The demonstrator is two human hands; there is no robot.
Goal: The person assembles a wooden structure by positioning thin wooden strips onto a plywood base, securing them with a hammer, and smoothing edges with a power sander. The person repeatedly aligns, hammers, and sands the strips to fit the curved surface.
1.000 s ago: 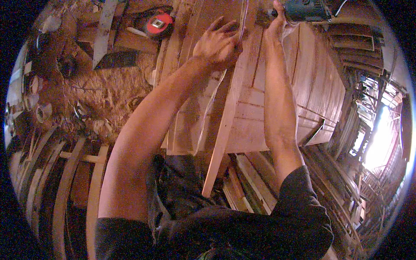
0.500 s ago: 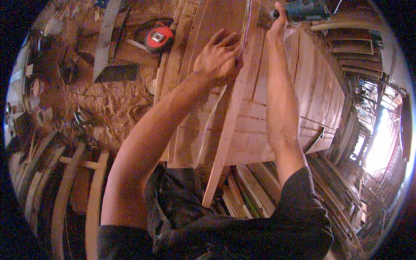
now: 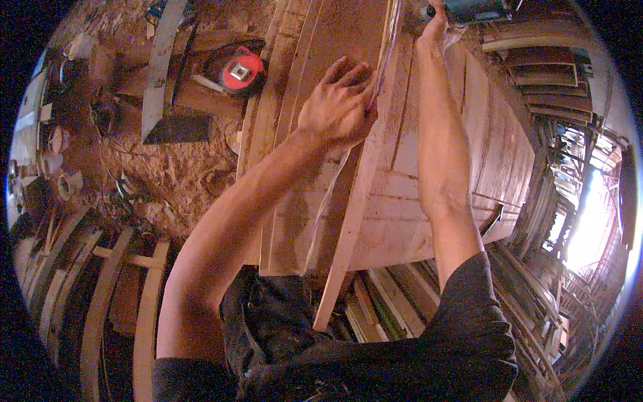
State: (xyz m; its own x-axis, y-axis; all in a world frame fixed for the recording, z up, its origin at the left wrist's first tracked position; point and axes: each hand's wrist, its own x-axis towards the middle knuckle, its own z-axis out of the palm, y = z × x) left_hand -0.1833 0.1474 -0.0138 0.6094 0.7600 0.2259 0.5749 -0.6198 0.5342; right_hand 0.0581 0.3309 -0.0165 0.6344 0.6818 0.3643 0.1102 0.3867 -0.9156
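My left hand (image 3: 340,104) lies on a brown board panel (image 3: 348,33), fingers stretched and a little apart. Its thumb side is against a long pale wooden strip (image 3: 351,218), and the thumb itself is hidden. Beside that strip runs a thin, shiny, pale band (image 3: 326,197), which passes under the hand. At the top right my right hand (image 3: 437,27) grips a teal power tool (image 3: 472,10); the tool is cut off by the picture's edge, so its exact kind does not show. Under my right forearm spreads a panel of joined planks (image 3: 495,141).
A round red and black tape measure (image 3: 242,71) lies left of the boards. Dark metal-like angled bars (image 3: 161,74) sit farther left, over a sawdust-covered floor (image 3: 157,174). Stacked timber lengths (image 3: 395,298) lie near my body, and curved slats (image 3: 100,301) stand at lower left.
The whole view has shifted slightly. My right hand has moved a little farther away and rightward with the power tool. My left hand stays at the same place on the board.
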